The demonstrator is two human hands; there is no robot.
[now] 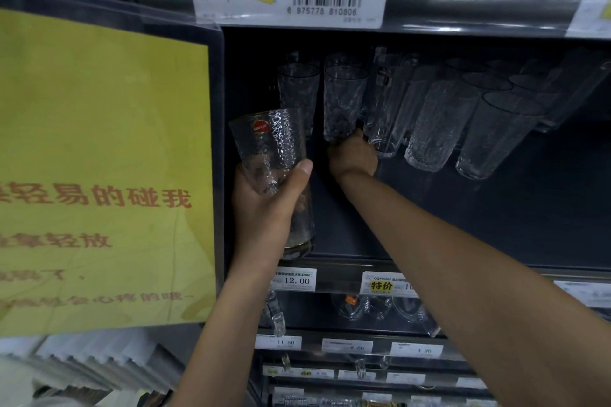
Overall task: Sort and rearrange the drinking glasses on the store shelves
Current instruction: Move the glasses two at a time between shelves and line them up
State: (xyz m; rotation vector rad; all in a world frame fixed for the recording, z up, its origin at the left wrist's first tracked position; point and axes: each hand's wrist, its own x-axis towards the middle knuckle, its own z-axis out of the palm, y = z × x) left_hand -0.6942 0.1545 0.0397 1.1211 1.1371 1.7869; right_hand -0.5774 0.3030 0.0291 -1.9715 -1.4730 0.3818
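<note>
dark shelf [463, 218] carries rows of tall clear glasses [433, 129], apparently upright.

Single head-worn wide-angle view, close up, straight into the glassware shelf [496, 225]

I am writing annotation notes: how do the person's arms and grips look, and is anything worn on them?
The left forearm and right forearm are bare as far as the picture shows; no sleeve is visible. The left grip and the right grip have no glove. No watch, bracelet or ring shows.
</note>
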